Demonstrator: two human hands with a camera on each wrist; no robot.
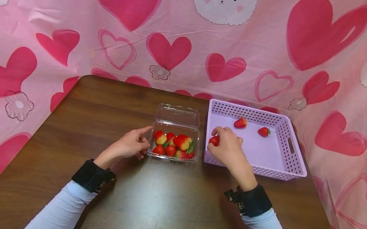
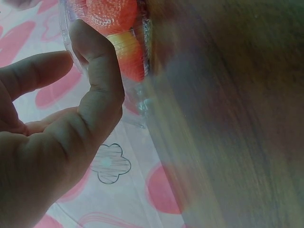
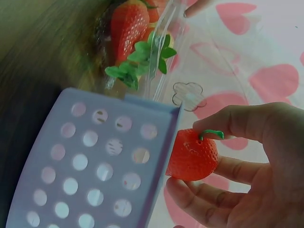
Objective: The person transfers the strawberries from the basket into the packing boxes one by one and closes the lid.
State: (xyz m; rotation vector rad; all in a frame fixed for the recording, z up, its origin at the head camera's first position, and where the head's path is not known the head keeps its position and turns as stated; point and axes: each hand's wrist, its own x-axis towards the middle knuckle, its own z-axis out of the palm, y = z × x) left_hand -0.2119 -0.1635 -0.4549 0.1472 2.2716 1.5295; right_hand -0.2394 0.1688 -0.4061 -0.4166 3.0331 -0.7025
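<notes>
A clear plastic clamshell box (image 1: 175,129), lid folded back, holds several red strawberries (image 1: 170,151), some with yellow patches. At its left side, my left hand (image 1: 130,143) touches the rim with its thumb and a finger (image 2: 40,76); the other fingers are loosely bent. My right hand (image 1: 230,148) pinches one red strawberry (image 3: 194,156) with a green stem between thumb and fingers. That strawberry is over the left end of the lilac basket (image 1: 252,157), overlapping its perforated wall in the right wrist view. Two more strawberries lie in the basket, one yellow-tipped (image 1: 240,123), one stemmed (image 1: 264,132).
Both containers stand on a dark brown wooden table (image 1: 154,206), the basket right of the box with a narrow gap between them. A pink cloth (image 1: 173,17) with hearts and white faces hangs behind the table and along its sides.
</notes>
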